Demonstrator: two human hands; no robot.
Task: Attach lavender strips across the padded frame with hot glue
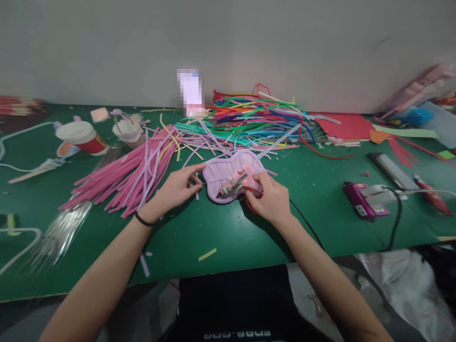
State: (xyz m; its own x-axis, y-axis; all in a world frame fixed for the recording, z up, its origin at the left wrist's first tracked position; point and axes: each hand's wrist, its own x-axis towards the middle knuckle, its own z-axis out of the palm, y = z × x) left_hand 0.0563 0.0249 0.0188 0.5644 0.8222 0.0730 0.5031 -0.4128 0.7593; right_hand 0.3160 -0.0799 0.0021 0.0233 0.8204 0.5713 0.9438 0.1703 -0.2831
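Observation:
A lilac pipe-cleaner shape point(228, 172), flat and lobed, lies on the green table point(228, 237). My left hand point(178, 187) pinches its left edge with fingers closed. My right hand point(270, 197) is wrapped round a pink hot glue gun point(240, 183) whose nozzle rests on the lilac shape; a small red light glows on the gun. A black cord point(302, 221) runs from under my right hand toward the table's front edge. A long pale pipe cleaner point(281, 140) sticks out from the shape toward the back right.
Pink pipe cleaners point(135, 175) lie in a bundle at the left, a many-coloured pile point(256, 116) behind. Paper cups point(83, 137) stand at the back left. A purple tool point(361, 199) with a cable sits right, red paper point(345, 126) beyond it.

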